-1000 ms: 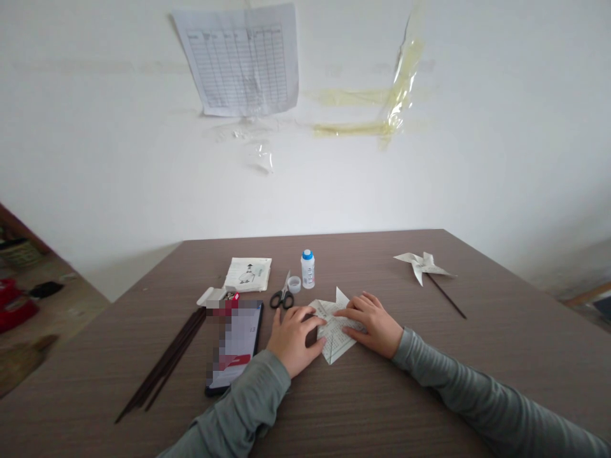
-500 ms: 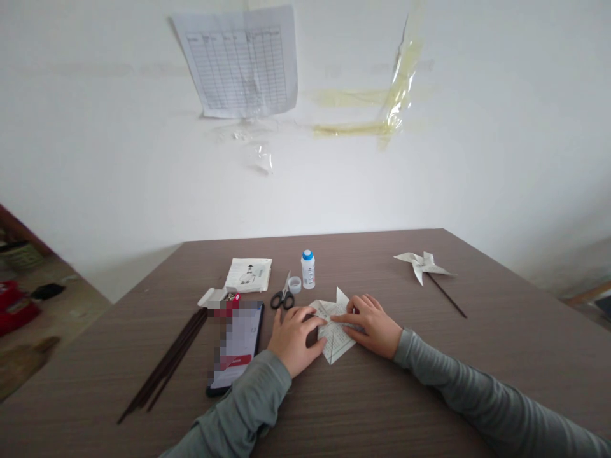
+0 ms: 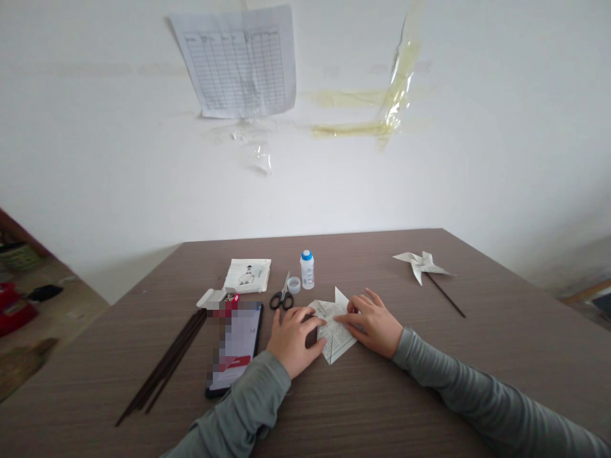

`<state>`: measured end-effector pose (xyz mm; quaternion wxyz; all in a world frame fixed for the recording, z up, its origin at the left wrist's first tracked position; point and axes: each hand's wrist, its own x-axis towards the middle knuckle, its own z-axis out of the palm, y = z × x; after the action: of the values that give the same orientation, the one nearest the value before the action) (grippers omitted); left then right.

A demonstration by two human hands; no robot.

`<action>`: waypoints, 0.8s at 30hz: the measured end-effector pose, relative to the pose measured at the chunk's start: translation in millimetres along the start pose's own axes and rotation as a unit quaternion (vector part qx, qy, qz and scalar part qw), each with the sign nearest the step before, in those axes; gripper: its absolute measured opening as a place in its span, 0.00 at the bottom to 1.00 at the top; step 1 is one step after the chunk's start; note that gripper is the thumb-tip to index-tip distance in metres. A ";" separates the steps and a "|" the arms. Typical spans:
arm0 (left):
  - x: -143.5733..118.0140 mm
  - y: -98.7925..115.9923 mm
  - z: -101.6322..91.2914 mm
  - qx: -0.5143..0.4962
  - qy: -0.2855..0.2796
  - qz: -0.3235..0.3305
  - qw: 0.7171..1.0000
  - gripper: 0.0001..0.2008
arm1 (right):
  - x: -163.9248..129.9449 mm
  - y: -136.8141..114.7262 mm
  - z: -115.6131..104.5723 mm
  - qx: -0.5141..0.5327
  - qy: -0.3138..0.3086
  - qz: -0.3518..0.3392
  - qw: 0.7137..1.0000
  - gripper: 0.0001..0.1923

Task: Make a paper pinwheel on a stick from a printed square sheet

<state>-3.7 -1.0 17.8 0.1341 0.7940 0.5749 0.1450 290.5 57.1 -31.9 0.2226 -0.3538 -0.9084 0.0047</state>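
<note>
My left hand and right hand press flat, fingers spread, grasping nothing, on the folded white printed paper lying between them on the brown wooden table.

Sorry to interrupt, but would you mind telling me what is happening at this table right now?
A person in grey sleeves is pressing both hands on a printed sheet of paper lying partly folded on the wooden table. The left hand pins its left edge, and the right hand presses on its right part. Scissors, a small white bottle, a phone and dark sticks lie to the left. A finished paper pinwheel rests further right.
</note>
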 end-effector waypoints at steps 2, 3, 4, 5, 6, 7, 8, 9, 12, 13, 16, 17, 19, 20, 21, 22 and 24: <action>-0.2 1.2 -1.4 0.000 -0.005 -0.001 1.000 0.19 | 0.5 -1.2 -0.5 -0.004 0.003 -0.001 1.000 0.20; -0.3 1.5 -1.9 -0.002 -0.005 -0.001 1.000 0.19 | 0.4 -1.3 0.1 -0.003 0.004 0.000 1.000 0.20; -0.4 1.6 -2.2 -0.004 -0.004 -0.003 1.000 0.19 | 0.2 -0.9 1.3 0.000 0.003 0.003 1.000 0.20; -0.5 1.5 -2.2 -0.007 -0.002 -0.005 1.000 0.19 | -0.1 0.0 2.8 0.003 0.005 0.009 1.000 0.20; -0.6 1.2 -2.0 -0.009 -0.001 -0.007 1.000 0.19 | -0.5 1.4 4.6 0.008 0.007 0.015 1.000 0.20; -0.6 0.7 -1.6 -0.011 0.001 -0.008 1.000 0.20 | -1.0 3.3 6.4 0.013 0.009 0.019 1.000 0.20; -0.6 0.1 -0.9 -0.013 0.003 -0.008 1.000 0.20 | -1.4 5.5 8.1 0.018 0.012 0.021 1.000 0.20; -0.5 -0.7 -0.2 -0.013 0.004 -0.008 1.000 0.21 | -1.7 7.9 9.6 0.024 0.013 0.018 0.999 0.20; -0.5 -3.0 1.9 -0.008 0.003 -0.007 1.000 0.22 | -1.9 14.6 11.9 0.039 0.019 0.004 0.999 0.18; -0.5 -3.6 2.3 -0.006 0.003 -0.005 1.000 0.22 | -1.7 16.1 12.0 0.045 0.022 0.004 0.999 0.17; -0.5 -4.0 2.3 -0.001 -0.002 -0.001 1.000 0.22 | -1.1 17.3 10.7 0.063 0.023 0.018 0.998 0.14; -0.4 -3.7 2.0 -0.001 -0.006 -0.002 1.000 0.22 | -0.9 16.9 9.9 0.068 0.021 0.025 0.997 0.14; -0.1 -2.9 1.4 0.000 -0.009 -0.006 1.000 0.23 | -0.6 15.7 8.3 0.074 0.017 0.036 0.996 0.13; 0.1 -2.6 1.1 0.000 -0.008 -0.008 1.000 0.23 | -0.5 15.2 7.7 0.076 0.014 0.039 0.996 0.13; 0.3 -2.5 0.9 0.000 -0.007 -0.011 1.000 0.23 | -0.5 14.9 7.3 0.077 0.012 0.040 0.996 0.13; 0.5 -2.4 0.8 0.000 -0.004 -0.013 1.000 0.24 | -0.5 14.9 7.2 0.078 0.010 0.039 0.996 0.13; 0.9 -2.4 0.7 -0.001 -0.003 -0.014 1.000 0.24 | -0.7 15.8 7.9 0.079 0.011 0.040 0.996 0.14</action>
<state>-5.3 0.6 16.4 0.1385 0.7864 0.5852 0.1412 297.9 69.7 -41.9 0.2591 -0.3711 -0.8880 0.0814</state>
